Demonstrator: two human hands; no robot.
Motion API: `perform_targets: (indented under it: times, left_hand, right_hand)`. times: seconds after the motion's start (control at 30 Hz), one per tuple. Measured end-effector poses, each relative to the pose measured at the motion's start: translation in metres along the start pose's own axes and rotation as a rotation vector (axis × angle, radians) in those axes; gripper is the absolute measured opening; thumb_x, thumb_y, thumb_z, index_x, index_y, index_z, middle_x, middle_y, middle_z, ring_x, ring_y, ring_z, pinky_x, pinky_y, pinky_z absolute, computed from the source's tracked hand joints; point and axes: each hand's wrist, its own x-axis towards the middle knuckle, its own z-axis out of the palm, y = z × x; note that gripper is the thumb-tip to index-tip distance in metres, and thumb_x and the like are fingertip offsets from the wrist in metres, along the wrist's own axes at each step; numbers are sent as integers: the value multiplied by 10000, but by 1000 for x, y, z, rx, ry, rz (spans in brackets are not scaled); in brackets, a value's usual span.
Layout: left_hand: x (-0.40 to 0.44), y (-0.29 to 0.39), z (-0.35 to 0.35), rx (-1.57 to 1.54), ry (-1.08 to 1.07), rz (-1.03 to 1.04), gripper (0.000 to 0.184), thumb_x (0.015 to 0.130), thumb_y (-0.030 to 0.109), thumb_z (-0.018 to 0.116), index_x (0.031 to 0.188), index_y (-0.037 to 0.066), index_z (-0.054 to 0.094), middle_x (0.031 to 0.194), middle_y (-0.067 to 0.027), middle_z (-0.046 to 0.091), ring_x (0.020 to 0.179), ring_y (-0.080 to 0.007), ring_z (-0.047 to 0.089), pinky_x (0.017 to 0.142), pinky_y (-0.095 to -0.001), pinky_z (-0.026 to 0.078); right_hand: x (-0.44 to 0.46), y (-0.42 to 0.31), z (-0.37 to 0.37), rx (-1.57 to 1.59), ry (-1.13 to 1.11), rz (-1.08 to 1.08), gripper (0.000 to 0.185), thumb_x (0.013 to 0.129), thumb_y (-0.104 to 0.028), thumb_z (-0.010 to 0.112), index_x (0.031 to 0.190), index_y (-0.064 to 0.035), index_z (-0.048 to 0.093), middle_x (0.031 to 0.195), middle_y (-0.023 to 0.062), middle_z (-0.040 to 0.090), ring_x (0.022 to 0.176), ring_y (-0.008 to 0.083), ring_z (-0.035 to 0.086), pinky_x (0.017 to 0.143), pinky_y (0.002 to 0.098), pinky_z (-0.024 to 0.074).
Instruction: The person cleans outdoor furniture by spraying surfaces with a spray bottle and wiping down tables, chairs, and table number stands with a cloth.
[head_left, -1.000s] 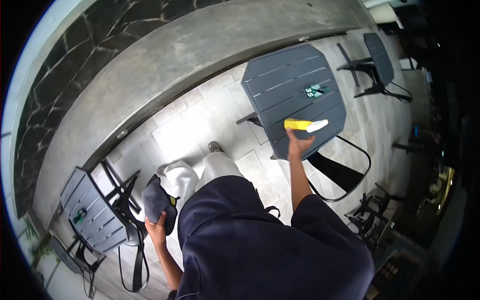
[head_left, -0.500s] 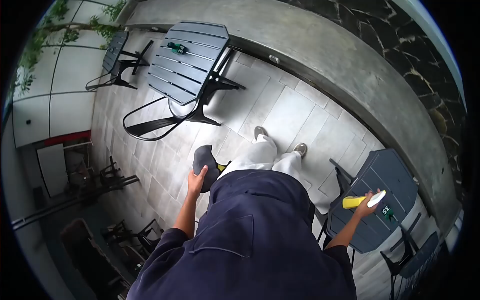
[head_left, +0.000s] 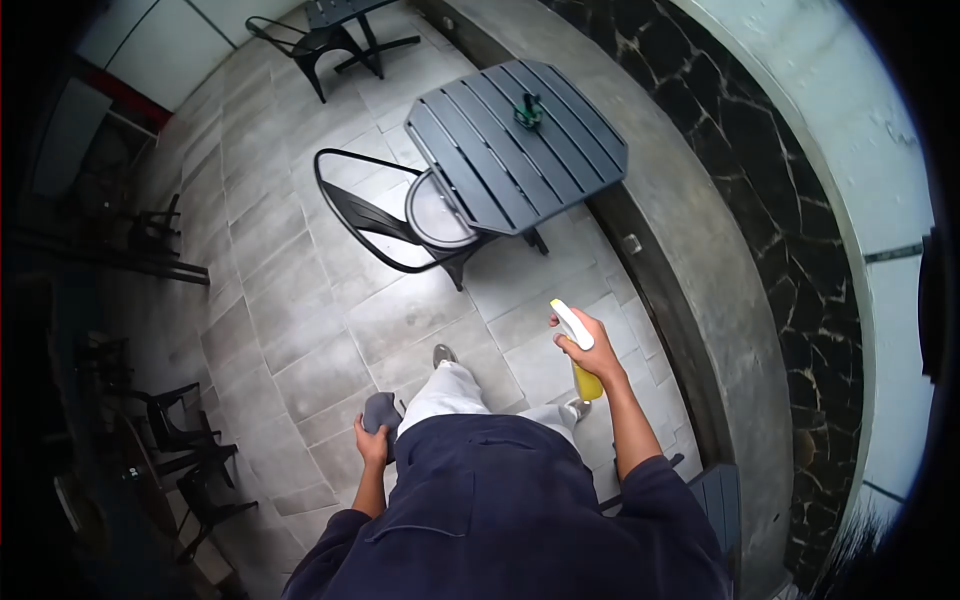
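Gripped in my right hand is a spray bottle with a yellow body and a white trigger head, raised in front of me over the floor. My left hand is closed around a bunched dark grey cloth, low at my left side. Ahead stands a dark slatted table, with a small green table-number holder on its top. A black metal chair is tucked partly under its near left side. Neither hand touches the table.
A concrete ledge runs along the right, with dark stone beyond it. Another chair and table are at the far top. Several dark chairs stand at left on the tiled floor. Behind my right arm is another table.
I have stepped and turned toward the slatted table, which now appears nearer. My right hand has come away from the table numbered 35 with the spray bottle. My left hand still holds the cloth.
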Motion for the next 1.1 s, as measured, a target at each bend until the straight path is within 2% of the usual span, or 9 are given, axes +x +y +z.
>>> perform_targets:
  times: [0.13, 0.3, 0.53, 0.6, 0.67, 0.73, 0.83, 0.97, 1.1]
  left_hand:
    - [48, -52, -46, -56, 19, -167, 687, 717, 104, 711, 1353, 44, 456, 1258, -195, 579, 1161, -327, 567, 1009, -382, 425]
    - [72, -70, -109, -63, 117, -252, 642, 736, 86, 706, 1327, 9, 469, 1218, -173, 579, 1104, -292, 576, 988, -373, 431]
    - [149, -33, -144, -129, 142, -371, 668, 790, 113, 695, 1384, 28, 401, 1280, -206, 538, 1109, -321, 576, 989, -384, 432]
    - [191, 18, -143, -25, 207, -16, 628, 834, 151, 659, 1401, 95, 394, 1256, -252, 550, 1116, -351, 575, 970, -405, 439]
    - [241, 100, -159, 0, -86, -174, 519, 874, 179, 623, 1365, 148, 459, 1165, -252, 597, 1077, -368, 585, 936, -419, 443]
    - [314, 122, -152, 215, -296, 394, 337, 899, 189, 604, 1230, 127, 594, 1009, -210, 650, 1012, -342, 598, 907, -420, 444]
    - [385, 255, -128, 213, -514, 380, 252, 908, 298, 616, 985, 75, 704, 898, -183, 667, 985, -323, 595, 901, -398, 449]
    - [449, 395, -48, 234, -834, 165, 821, 843, 735, 506, 989, -45, 713, 976, -236, 699, 963, -264, 655, 898, -335, 457]
    - [456, 416, 6, 291, -826, 275, 569, 819, 478, 627, 957, -70, 693, 828, -196, 699, 790, -262, 666, 743, -362, 498]
  right_hand:
    - [129, -17, 93, 168, -55, 178, 279, 790, -131, 685, 1032, -2, 634, 851, 59, 680, 693, 122, 627, 584, 281, 499]
    - [244, -7, 153, -164, -58, 324, 192, 763, -180, 686, 882, -33, 647, 730, 70, 661, 579, 160, 631, 586, 304, 520]
    - [286, 25, 188, -272, 79, 164, 177, 747, -178, 696, 839, -41, 631, 663, 72, 630, 556, 175, 619, 562, 317, 496]
    - [289, 20, 190, -274, 132, 156, 176, 753, -170, 695, 848, -38, 628, 672, 72, 626, 544, 165, 607, 552, 313, 484]
    - [291, 11, 191, -253, 238, 193, 164, 770, -149, 685, 879, -38, 635, 697, 57, 636, 582, 143, 620, 557, 292, 493]
    - [288, -12, 192, 105, 203, 402, 213, 797, -105, 670, 998, -39, 638, 867, 47, 668, 765, 120, 653, 607, 253, 520]
    - [282, -35, 203, 265, 230, 532, 264, 781, -99, 684, 1029, -27, 631, 920, 59, 676, 828, 129, 661, 666, 271, 527]
    - [276, -81, 238, -111, 71, 542, 276, 750, -168, 716, 973, -25, 637, 866, 93, 688, 825, 215, 670, 760, 330, 511]
    - [269, -111, 268, -313, 98, 552, 253, 745, -218, 717, 867, -26, 604, 867, 151, 664, 803, 320, 647, 723, 380, 493]
